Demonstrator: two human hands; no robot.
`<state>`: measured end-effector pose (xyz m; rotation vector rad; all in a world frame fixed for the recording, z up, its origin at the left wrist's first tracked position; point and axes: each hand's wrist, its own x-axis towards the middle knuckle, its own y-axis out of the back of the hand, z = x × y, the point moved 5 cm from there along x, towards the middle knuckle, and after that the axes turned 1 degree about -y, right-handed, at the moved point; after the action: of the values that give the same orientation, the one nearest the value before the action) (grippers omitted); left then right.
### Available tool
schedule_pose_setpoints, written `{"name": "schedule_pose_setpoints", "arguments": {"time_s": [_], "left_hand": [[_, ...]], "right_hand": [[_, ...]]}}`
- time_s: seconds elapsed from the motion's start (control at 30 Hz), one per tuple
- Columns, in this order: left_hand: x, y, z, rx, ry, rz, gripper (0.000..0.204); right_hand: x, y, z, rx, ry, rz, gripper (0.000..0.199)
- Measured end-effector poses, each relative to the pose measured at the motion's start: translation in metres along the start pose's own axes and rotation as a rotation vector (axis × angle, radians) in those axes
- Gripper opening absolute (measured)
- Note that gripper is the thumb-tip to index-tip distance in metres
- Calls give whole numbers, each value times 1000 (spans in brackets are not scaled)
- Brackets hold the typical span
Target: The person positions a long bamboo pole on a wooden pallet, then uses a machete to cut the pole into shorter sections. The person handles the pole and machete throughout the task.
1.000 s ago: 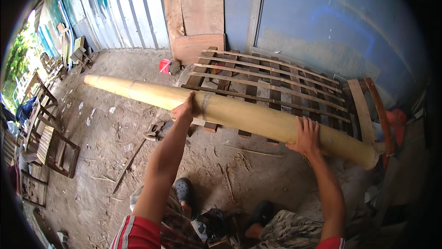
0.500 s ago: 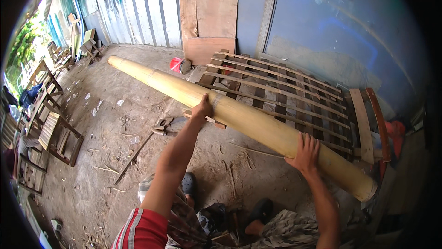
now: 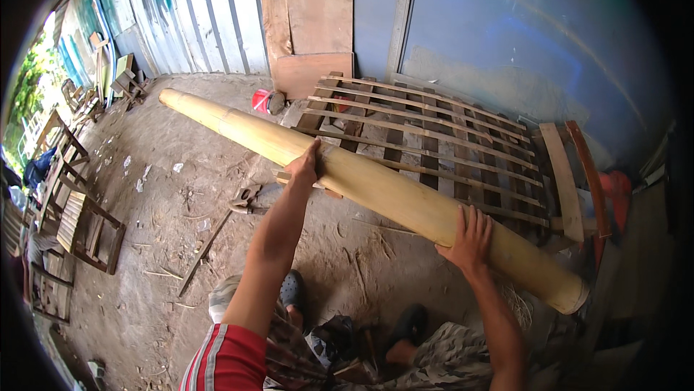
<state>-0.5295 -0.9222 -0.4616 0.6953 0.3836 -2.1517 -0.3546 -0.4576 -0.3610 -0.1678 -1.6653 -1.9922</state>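
Note:
A thick, pale yellow bamboo pole (image 3: 390, 197) slants across the view, its thin end at the far left and its wide end at the near right. My left hand (image 3: 303, 165) grips it near the middle, beside a node, with the thumb up against its side. Farther down toward the wide end, my right hand (image 3: 470, 238) is wrapped over the pole with its fingers on top. Behind the pole lies a slatted wooden frame (image 3: 426, 136), partly hidden by it. A handsaw (image 3: 246, 198) rests on the dirt floor to the left of my left forearm.
Wooden chairs (image 3: 90, 228) line the left side. A red bucket (image 3: 262, 100) lies near the back wall, beside brown boards (image 3: 314, 75). Curved wood pieces (image 3: 562, 181) stand at the right. A thin stick (image 3: 204, 255) and scraps lie on the dirt floor.
The view has shifted slightly, so the background sits farther left. Both hands keep their grip on the bamboo pole, which appears a little farther left.

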Motion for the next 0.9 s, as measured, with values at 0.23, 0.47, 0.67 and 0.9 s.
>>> {"name": "schedule_pose_setpoints", "arguments": {"time_s": [0.23,0.47,0.67,0.9], "left_hand": [[-17,1,-6,32,3,51,129],[35,34,18,261,-101,29,123],[28,35,13,189,-203,-79,117],[84,101,56,-124,-298,-80,112]], "right_hand": [[-11,-16,4,-35,-19,31,111],[-19,-24,-10,-29,-35,93,106],[-45,-34,-3,-157,-111,163,114],[-26,-49,-11,152,-188,-217,119]]}}
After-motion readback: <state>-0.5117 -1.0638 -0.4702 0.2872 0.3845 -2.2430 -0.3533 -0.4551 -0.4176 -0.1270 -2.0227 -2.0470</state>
